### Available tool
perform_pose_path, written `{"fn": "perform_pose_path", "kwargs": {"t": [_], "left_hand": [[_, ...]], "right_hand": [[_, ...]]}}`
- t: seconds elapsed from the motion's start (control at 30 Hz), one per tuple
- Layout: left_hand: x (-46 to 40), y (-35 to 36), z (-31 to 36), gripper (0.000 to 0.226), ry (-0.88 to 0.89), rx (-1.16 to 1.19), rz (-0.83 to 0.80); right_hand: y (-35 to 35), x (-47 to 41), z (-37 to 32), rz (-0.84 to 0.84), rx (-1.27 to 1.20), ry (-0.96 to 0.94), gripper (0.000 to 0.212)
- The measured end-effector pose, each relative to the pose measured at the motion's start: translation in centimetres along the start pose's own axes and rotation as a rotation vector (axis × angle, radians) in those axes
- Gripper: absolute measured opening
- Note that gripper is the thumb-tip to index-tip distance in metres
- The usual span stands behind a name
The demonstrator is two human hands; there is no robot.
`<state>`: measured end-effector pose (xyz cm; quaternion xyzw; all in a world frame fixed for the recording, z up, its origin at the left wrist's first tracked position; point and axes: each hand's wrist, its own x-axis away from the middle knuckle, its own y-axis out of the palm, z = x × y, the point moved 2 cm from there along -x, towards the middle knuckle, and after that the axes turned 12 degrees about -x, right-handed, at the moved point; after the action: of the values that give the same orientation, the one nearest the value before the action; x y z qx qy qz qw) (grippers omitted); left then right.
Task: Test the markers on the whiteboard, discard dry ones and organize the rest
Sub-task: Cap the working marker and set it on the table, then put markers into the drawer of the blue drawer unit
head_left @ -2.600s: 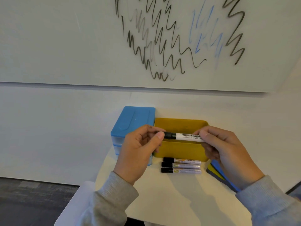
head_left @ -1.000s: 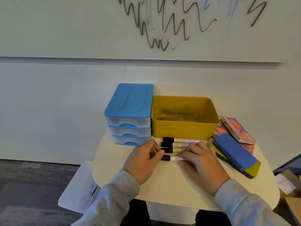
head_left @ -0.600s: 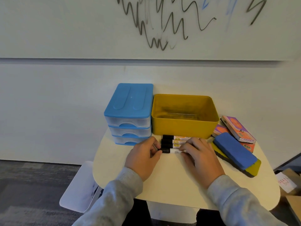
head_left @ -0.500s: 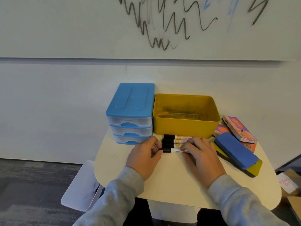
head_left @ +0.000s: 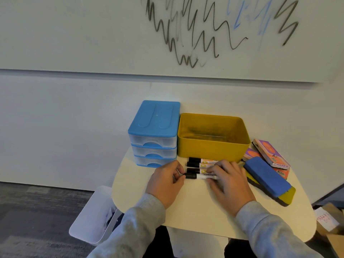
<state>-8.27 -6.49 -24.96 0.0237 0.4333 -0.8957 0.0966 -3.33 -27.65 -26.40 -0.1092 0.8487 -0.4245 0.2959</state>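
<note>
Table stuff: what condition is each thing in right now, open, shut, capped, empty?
Drawer unit: all three drawers shut.
Yellow bin: open-topped, looks empty.
Markers: four, capped, lying in a row.
Left hand: on nearest marker's cap.
Right hand: on its barrel.
Whiteboard: scribbled.

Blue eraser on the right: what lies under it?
The blue eraser lies on a yellow one, whose near end sticks out. A dark edge shows along its left side. Whatever else is beneath is covered.
</note>
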Motion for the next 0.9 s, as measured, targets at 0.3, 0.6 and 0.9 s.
{"fn": "perform_pose_path", "kwargs": {"t": [0.3, 0.6, 0.9], "left_hand": [[0.7, -0.9, -0.6, 0.01, -0.089, 0.176, 0.011], [1.0, -5.2, -0.9, 0.007, -0.289, 0.671, 0.157], [0.3, -8.3, 0.6, 0.025, -0.514, 1.146, 0.151]], "right_hand": [[-0.6, 0.1, -0.6, 0.003, -0.03, 0.054, 0.029], [-1.6, -2.6, -4.0, 0.0, -0.037, -0.036, 0.029], [-3.4, -9.1, -10.5, -0.013, 0.007, -0.219, 0.05]]}}
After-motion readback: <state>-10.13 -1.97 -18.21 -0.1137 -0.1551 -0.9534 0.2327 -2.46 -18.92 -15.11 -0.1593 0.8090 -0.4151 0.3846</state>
